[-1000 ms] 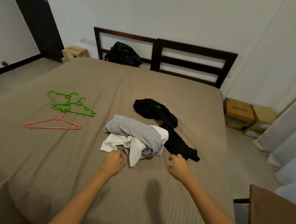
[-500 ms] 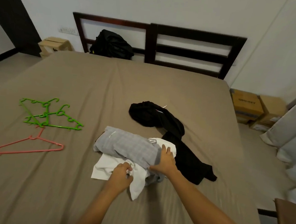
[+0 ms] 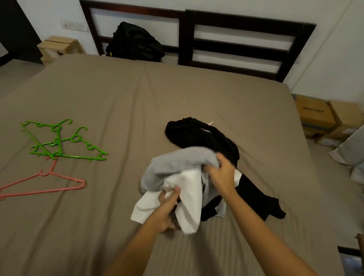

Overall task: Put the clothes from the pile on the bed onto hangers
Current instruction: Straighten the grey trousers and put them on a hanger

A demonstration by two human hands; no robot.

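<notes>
1. At the far left of the bed (image 3: 136,96), the pink hanger (image 3: 37,187) and the green hangers (image 3: 64,144) lie untouched, well apart from the pile; nothing is hung yet.
2. The step in hand is judged to be the first: one garment is being sorted out of the pile near the bed's middle.
3. The white garment (image 3: 191,194) is gripped by the left hand (image 3: 167,202), fingers curled into a fold, forearm stretched forward.
4. The grey garment (image 3: 179,163), draped over the white one, is clutched at its edge by the right hand (image 3: 221,175), which is held slightly higher.
5. The black garment (image 3: 200,135) lies behind and to the right, touching the pile.
6. Next, one piece probably has to be pulled free and a hanger fetched from the left.
</notes>
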